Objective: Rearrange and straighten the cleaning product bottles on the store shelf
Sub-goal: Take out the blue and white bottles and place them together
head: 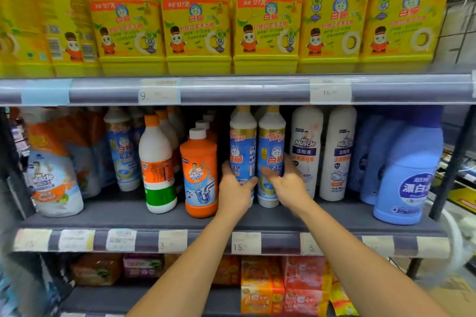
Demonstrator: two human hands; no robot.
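Observation:
Two white bottles with blue cat labels stand side by side on the middle shelf (257, 219). My left hand (235, 188) grips the lower part of the left blue-label bottle (242, 141). My right hand (286, 183) grips the right blue-label bottle (271, 147), thumb across its front. Both bottles stand upright and touch each other. To their left stands an orange drain-cleaner bottle (199, 175), then a white bottle with an orange and green label (157, 165). Two white Mr Muscle bottles (306, 147) stand to the right.
Large blue bleach jugs (407, 175) fill the shelf's right end. Orange refill pouches (54, 172) sit at the left. Yellow detergent jugs (265, 18) line the shelf above. Boxed soaps (283, 285) lie on the shelf below. A dark upright post (453, 162) bounds the right side.

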